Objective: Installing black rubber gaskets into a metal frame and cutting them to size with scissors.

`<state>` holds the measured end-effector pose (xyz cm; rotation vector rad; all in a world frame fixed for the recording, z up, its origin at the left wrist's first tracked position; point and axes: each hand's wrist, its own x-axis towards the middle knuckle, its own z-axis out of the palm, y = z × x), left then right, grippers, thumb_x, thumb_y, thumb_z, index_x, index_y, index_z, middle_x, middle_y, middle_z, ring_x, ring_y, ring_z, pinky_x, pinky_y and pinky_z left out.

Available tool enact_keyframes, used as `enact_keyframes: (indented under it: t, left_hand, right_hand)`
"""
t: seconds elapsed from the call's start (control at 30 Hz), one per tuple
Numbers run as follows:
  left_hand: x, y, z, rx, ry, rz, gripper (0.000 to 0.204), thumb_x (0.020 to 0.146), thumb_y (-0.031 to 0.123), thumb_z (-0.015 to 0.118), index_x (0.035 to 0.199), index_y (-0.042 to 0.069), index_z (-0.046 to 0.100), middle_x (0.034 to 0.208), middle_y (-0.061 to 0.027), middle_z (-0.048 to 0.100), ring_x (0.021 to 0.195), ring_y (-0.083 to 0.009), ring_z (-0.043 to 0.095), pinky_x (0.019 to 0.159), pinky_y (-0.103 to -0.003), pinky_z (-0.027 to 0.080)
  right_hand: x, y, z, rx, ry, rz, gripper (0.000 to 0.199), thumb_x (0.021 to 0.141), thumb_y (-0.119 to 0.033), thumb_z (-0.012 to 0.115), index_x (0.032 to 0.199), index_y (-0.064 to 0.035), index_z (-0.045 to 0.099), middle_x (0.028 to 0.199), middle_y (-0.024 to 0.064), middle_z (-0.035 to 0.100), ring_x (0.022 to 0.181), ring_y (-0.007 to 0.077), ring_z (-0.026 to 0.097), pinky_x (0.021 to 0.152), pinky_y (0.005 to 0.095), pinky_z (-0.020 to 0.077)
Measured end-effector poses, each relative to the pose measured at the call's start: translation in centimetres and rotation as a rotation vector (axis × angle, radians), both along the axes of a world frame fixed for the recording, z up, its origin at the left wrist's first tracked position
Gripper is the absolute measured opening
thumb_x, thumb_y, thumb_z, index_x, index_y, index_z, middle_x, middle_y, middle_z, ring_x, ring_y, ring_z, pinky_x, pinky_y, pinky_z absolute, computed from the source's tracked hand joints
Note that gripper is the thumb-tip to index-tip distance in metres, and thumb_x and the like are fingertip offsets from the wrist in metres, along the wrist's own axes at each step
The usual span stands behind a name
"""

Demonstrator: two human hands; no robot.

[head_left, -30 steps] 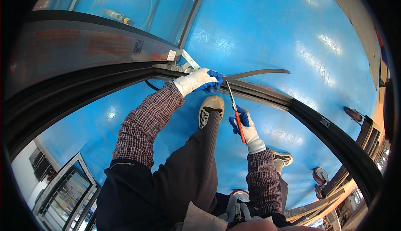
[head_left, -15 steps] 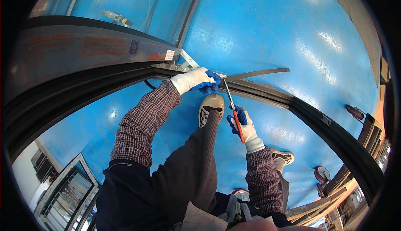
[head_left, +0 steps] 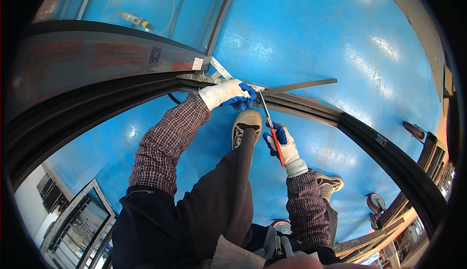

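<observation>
Left hand (head_left: 228, 94) clenched on the metal hinge arm (head_left: 214, 72) at the dark window frame (head_left: 97, 104) corner, as 1 s earlier; right hand (head_left: 281, 145) gripped the red-handled screwdriver (head_left: 271, 128), tip now nearer the hinge, suggesting fastening underway

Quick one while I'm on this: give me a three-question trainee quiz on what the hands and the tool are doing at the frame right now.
1. True or false: the right hand holds a screwdriver with a red handle.
2. Where does the left hand rest? A) on the shoe B) on the dark window frame by the metal hinge arm C) on the floor
3. What colour is the floor?

Key: 1 true; 2 B; 3 blue.
</observation>
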<state>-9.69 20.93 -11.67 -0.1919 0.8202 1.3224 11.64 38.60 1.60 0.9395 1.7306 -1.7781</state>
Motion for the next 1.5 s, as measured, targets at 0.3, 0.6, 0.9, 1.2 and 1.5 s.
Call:
enact_keyframes:
  t: [0.3,0.6,0.9,1.2,1.5]
  left_hand:
    - [-0.3,-0.3,1.6,-0.057,0.071,-0.052,0.032,0.093,0.015,0.051,0.115,-0.008,0.056,0.104,-0.0160,0.066,0.085,-0.0254,0.067,0.067,-0.031,0.058]
    - [0.4,0.0,4.0,-0.058,0.334,-0.215,0.028,0.092,0.019,0.053,0.107,-0.003,0.062,0.095,-0.0149,0.068,0.079,-0.0225,0.066,0.063,-0.028,0.055]
    - [0.2,3.0,12.2,-0.419,1.267,-0.937,0.030,0.085,0.026,0.060,0.100,0.000,0.065,0.096,-0.0143,0.066,0.080,-0.0254,0.065,0.072,-0.034,0.051]
    - [-0.7,8.3,7.4,-0.666,1.658,-0.557,0.040,0.084,0.030,0.066,0.117,0.009,0.059,0.109,-0.0139,0.057,0.096,-0.0260,0.060,0.086,-0.038,0.048]
    - [-0.8,7.4,5.0,-0.632,1.476,-0.137,0.024,0.079,0.019,0.065,0.098,0.005,0.063,0.099,-0.0106,0.060,0.090,-0.0275,0.058,0.079,-0.037,0.047]
  right_hand:
    - [-0.1,0.3,0.1,0.052,-0.046,0.061,0.046,0.081,-0.023,0.070,0.120,-0.0053,0.052,0.087,0.0068,0.064,0.053,0.0115,0.053,0.045,0.0239,0.0426]
    - [-0.4,0.2,0.8,0.065,-0.108,0.072,0.048,0.077,-0.021,0.073,0.118,-0.0037,0.054,0.085,0.0078,0.065,0.053,0.0134,0.054,0.045,0.0247,0.0434]
    - [3.8,-1.3,1.5,0.123,-0.228,-0.006,0.048,0.077,-0.022,0.073,0.118,-0.0051,0.055,0.082,0.0074,0.064,0.052,0.0145,0.054,0.045,0.0269,0.0435]
    - [15.5,-1.4,7.0,0.138,-0.423,-0.300,0.039,0.079,-0.013,0.069,0.115,-0.0087,0.057,0.074,0.0034,0.057,0.046,0.0102,0.045,0.041,0.0232,0.0406]
    - [16.6,-0.8,14.2,0.300,-0.136,-0.337,0.044,0.077,-0.012,0.072,0.118,-0.0069,0.056,0.077,0.0043,0.059,0.050,0.0107,0.047,0.048,0.0231,0.0430]
